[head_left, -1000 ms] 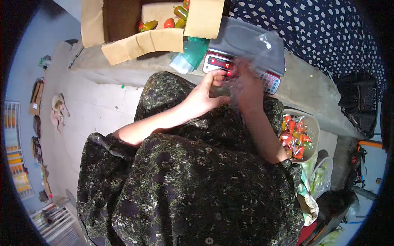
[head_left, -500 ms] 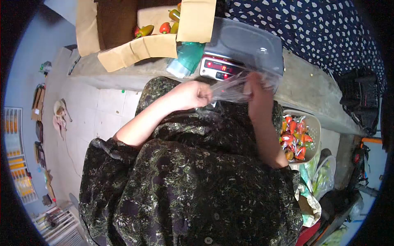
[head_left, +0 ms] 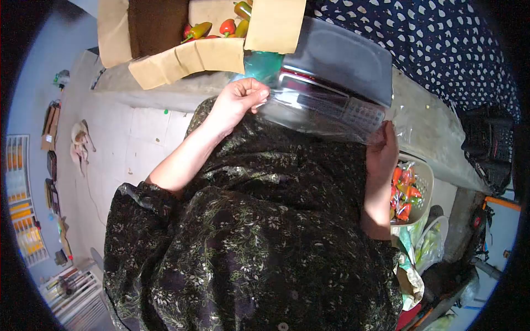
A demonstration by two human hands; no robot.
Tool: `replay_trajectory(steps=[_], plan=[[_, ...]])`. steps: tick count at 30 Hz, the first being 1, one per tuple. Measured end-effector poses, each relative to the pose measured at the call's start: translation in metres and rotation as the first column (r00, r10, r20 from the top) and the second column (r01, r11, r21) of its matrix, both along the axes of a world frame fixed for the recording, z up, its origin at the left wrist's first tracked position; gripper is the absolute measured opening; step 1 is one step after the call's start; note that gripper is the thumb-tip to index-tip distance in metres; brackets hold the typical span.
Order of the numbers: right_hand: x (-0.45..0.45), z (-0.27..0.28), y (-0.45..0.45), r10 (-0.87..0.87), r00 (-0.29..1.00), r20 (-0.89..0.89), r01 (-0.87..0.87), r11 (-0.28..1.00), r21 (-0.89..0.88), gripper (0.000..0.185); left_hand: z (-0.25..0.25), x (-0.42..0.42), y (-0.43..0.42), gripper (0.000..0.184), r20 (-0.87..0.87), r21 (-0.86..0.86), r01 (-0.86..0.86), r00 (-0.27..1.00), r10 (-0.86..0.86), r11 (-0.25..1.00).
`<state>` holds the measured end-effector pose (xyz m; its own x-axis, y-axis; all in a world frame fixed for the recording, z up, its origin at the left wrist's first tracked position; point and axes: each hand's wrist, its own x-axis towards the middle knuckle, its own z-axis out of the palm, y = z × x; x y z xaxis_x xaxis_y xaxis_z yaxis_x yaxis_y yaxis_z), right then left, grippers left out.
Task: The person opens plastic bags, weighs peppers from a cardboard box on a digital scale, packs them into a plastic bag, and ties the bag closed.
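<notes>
A clear plastic bag (head_left: 314, 116) is stretched flat between my two hands, over my lap and the front of the digital scale (head_left: 342, 63). My left hand (head_left: 240, 102) pinches the bag's left end between thumb and fingers. At the other end, my right hand (head_left: 382, 149) grips the bag's right edge with its fingers closed. No contents show inside the bag. The scale's display and keypad are seen through the film, partly blurred by glare.
An open cardboard box (head_left: 187, 65) holds several red and green peppers (head_left: 227, 27). Green plastic (head_left: 264, 65) lies by the scale. On the right, a beige basket (head_left: 424, 187) contains bagged peppers (head_left: 404, 190). A dog (head_left: 81, 144) lies on the floor at left.
My hands have moved apart, the right one further right and lower, the left one slightly left and up. The bag has gone from bunched to spread out flat.
</notes>
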<state>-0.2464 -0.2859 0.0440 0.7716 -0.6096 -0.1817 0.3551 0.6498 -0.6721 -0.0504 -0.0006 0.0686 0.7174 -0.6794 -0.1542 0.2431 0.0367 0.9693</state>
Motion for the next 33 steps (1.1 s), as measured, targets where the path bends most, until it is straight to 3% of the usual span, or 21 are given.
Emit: replay_trajectory(steps=[3, 6, 7, 10, 13, 16, 19, 20, 22, 23, 24, 25, 26, 27, 29, 31, 33], plan=[[-0.001, 0.000, -0.001, -0.088, 0.989, -0.116, 0.074, 0.990, -0.117, 0.014, -0.007, 0.009, 0.010, 0.009, 0.002, 0.027, 0.110, 0.994, -0.110, 0.994], [0.005, 0.007, 0.004, -0.152, 0.972, -0.178, 0.125, 0.980, -0.156, 0.012, -0.004, -0.005, 0.002, 0.009, 0.069, 0.049, -0.073, 0.995, 0.069, 0.996], [0.006, 0.010, 0.005, -0.177, 0.964, -0.199, 0.149, 0.977, -0.150, 0.016, -0.001, -0.009, -0.002, 0.009, 0.012, 0.024, -0.079, 0.997, 0.079, 0.997], [-0.004, -0.014, -0.017, -0.079, 0.993, -0.084, 0.069, 0.991, -0.116, 0.015, 0.000, -0.014, -0.009, 0.009, -0.100, -0.034, -0.072, 0.993, 0.068, 0.997], [-0.010, -0.016, -0.027, -0.038, 0.997, -0.064, 0.031, 0.995, -0.094, 0.014, -0.009, -0.010, -0.003, 0.009, 0.020, 0.078, 0.029, 0.999, -0.030, 0.997], [-0.005, 0.012, -0.013, -0.268, 0.953, -0.141, 0.231, 0.945, -0.233, 0.010, -0.007, -0.005, 0.006, 0.014, 0.063, 0.361, 0.169, 0.977, -0.205, 0.917], [0.003, 0.017, -0.008, -0.715, 0.695, -0.075, 0.503, 0.558, -0.660, 0.020, -0.012, -0.020, -0.008, 0.018, 0.262, 0.101, -0.068, 0.964, 0.039, 0.993], [0.003, 0.024, -0.003, -0.747, 0.665, 0.002, 0.410, 0.363, -0.837, 0.022, -0.011, -0.025, -0.014, 0.023, 0.339, 0.016, -0.161, 0.929, 0.146, 0.987], [-0.008, 0.041, 0.016, -0.750, 0.638, 0.174, 0.150, -0.100, -0.984, 0.027, -0.004, -0.027, -0.005, 0.023, 0.391, 0.152, -0.082, 0.920, 0.016, 0.985], [-0.019, 0.045, 0.032, -0.578, 0.812, -0.086, 0.006, 0.155, -0.988, 0.023, 0.001, -0.031, -0.002, 0.024, 0.407, 0.224, -0.042, 0.912, -0.054, 0.974], [-0.023, 0.057, 0.050, -0.226, 0.914, -0.336, -0.272, 0.272, -0.923, 0.021, 0.012, -0.039, -0.003, 0.024, 0.365, 0.255, 0.011, 0.925, -0.107, 0.967], [-0.017, 0.061, 0.068, 0.044, 0.876, -0.481, -0.475, 0.252, -0.843, 0.020, 0.012, -0.050, -0.007, 0.016, 0.394, 0.240, 0.028, 0.911, -0.124, 0.970], [-0.011, 0.064, 0.084, 0.303, 0.751, -0.587, -0.649, 0.176, -0.740, 0.020, 0.013, -0.060, -0.016, 0.008, 0.626, 0.204, 0.010, 0.767, -0.139, 0.979], [-0.007, 0.052, 0.099, 0.330, 0.743, -0.583, -0.665, 0.255, -0.702, 0.024, 0.014, -0.069, -0.023, 0.002, 0.814, 0.161, 0.002, 0.566, -0.133, 0.987], [-0.002, 0.041, 0.111, 0.378, 0.721, -0.581, -0.693, 0.371, -0.618, 0.030, 0.024, -0.080, -0.027, 0.016, 0.745, 0.225, 0.137, 0.614, -0.261, 0.965], [0.004, 0.044, 0.114, 0.420, 0.695, -0.584, -0.718, 0.448, -0.532, 0.031, 0.028, -0.078, -0.024, 0.022, 0.748, 0.373, 0.196, 0.515, -0.419, 0.907], [0.005, 0.042, 0.111, 0.437, 0.658, -0.613, -0.753, 0.366, -0.547, 0.028, 0.022, -0.082, -0.021, 0.026, 0.741, 0.483, 0.237, 0.403, -0.538, 0.843]])
